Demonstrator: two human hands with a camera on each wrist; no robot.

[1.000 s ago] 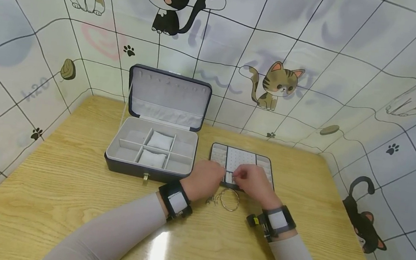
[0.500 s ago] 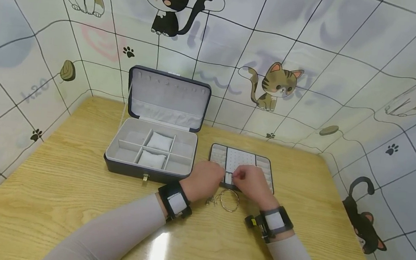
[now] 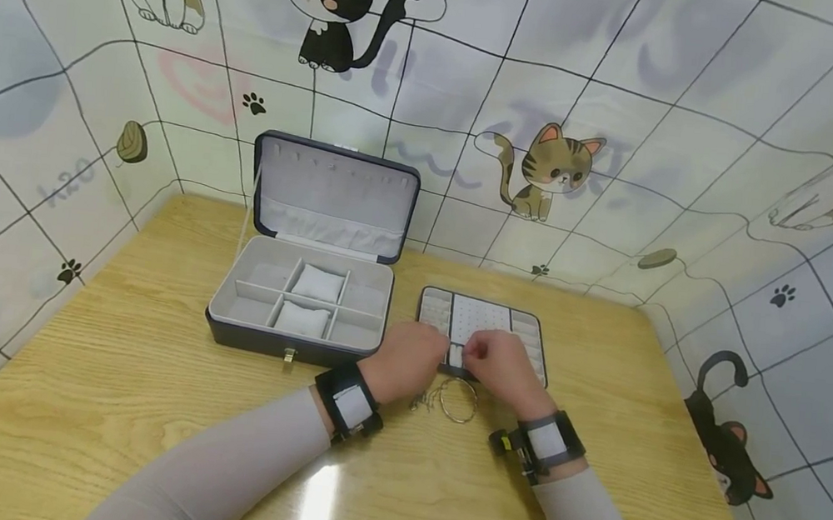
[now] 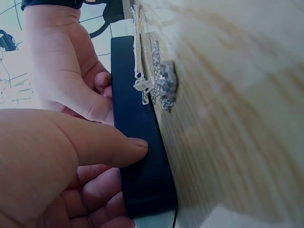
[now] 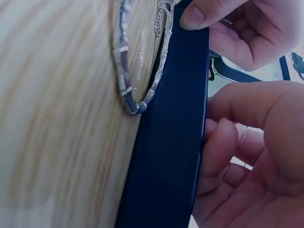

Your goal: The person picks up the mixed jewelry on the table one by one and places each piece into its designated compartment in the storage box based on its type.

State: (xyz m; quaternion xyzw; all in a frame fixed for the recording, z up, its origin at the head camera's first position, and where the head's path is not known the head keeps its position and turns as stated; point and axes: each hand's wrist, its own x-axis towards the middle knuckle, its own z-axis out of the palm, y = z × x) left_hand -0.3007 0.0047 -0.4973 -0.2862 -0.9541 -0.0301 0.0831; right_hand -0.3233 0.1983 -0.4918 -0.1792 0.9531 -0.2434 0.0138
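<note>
A flat jewelry tray [image 3: 482,321] with a dark rim, ring rolls at its sides and a dotted panel in the middle lies on the table. My left hand [image 3: 413,360] grips its near left edge; in the left wrist view the thumb presses the dark side wall [image 4: 137,180] and the fingers curl over the top. My right hand [image 3: 507,369] has thumb and fingers curled together at the tray's small front compartment. Whatever may be between those fingertips is hidden. In front of the tray lie a bangle [image 5: 137,108] and a small heap of silver chain [image 4: 166,85].
Left of the tray stands an open jewelry box [image 3: 259,335], its lid [image 3: 341,186] raised against the wall. Two white cushions, one the rear cushion [image 3: 319,283], sit in its middle compartments. Cat-patterned sheeting [image 3: 433,86] surrounds the wooden table [image 3: 234,435].
The view shifts very slightly. Both hands stay at the tray, with only a tiny movement of the right fingertips at the front compartment.
</note>
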